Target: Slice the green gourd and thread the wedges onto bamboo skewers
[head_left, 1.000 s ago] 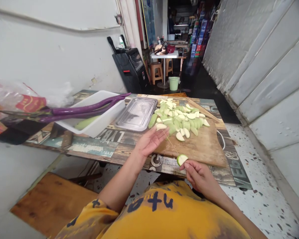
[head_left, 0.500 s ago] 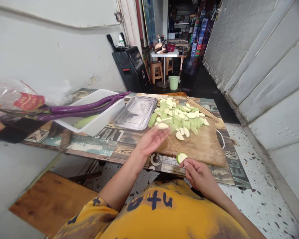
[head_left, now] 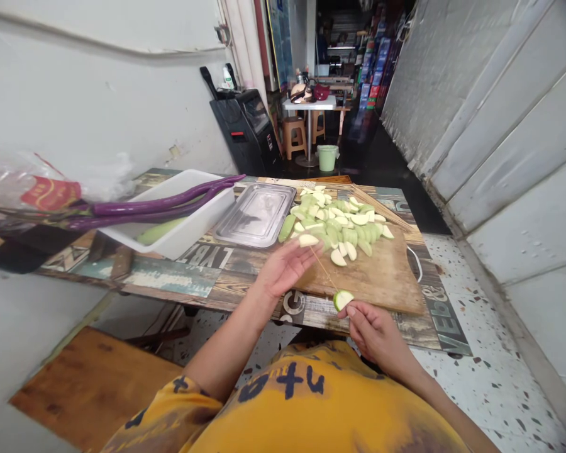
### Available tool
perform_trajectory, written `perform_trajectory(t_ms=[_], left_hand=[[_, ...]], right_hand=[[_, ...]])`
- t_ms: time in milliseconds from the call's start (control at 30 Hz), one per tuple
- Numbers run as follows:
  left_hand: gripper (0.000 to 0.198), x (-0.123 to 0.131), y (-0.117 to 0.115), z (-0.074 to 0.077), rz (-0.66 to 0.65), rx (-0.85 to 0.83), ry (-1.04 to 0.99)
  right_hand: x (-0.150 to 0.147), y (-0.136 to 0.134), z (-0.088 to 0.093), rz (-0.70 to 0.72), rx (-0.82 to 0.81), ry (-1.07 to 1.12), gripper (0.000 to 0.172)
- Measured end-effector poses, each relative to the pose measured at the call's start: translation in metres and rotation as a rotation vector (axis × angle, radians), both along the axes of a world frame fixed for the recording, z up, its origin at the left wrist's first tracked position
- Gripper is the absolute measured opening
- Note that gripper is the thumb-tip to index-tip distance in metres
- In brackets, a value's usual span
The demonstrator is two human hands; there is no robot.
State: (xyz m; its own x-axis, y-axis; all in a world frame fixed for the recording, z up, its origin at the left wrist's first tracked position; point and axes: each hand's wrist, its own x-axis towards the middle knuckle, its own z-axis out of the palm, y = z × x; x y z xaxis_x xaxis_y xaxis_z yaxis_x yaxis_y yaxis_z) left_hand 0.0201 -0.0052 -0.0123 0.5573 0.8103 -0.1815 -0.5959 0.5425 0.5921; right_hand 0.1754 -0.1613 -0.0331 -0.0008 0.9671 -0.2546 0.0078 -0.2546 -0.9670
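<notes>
My left hand [head_left: 283, 269] is palm up, its fingers long and a little curved. At its fingertips sits a pale half-moon vegetable slice [head_left: 308, 240], apparently held by thumb and fingers. A thin wooden skewer [head_left: 324, 269] slants from beside that slice down to my right hand [head_left: 368, 322]. My right fingers are pinched at the skewer's near end, where a green-rimmed half-moon slice [head_left: 343, 299] is threaded. Whether those fingers also press that slice is unclear. Beyond both hands, a heap of green-skinned slices [head_left: 349, 234] covers the far part of the wooden cutting board [head_left: 382, 286].
Left of the heap lies a clear-topped metal tray [head_left: 255, 217]. Long purple eggplants [head_left: 155, 204] and a pale green vegetable [head_left: 160, 231] rest across or in a white tub [head_left: 172, 248]. A bundle of skewers [head_left: 382, 206] lies behind the board. Plastic bags [head_left: 51, 179] sit far left.
The whole view shifts slightly to the left. Both hands, the skewer and the two slices keep nearly the same positions relative to each other.
</notes>
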Motion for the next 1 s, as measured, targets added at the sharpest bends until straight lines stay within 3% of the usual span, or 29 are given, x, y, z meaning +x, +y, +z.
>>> perform_trajectory(t_ms=[300,767,1000], left_hand=[[0.007,0.022,0.007,0.000,0.195,0.009,0.165],[0.002,0.034,0.012,0.002,0.207,-0.073,0.167],[0.003,0.034,0.011,0.003,0.182,-0.066,0.143]], right_hand=[[-0.008,0.005,-0.009,-0.012,0.082,-0.121,0.032],[-0.016,0.007,-0.009,-0.091,0.122,-0.039,0.031],[-0.022,0.008,-0.011,-0.136,0.068,0.153,0.028]])
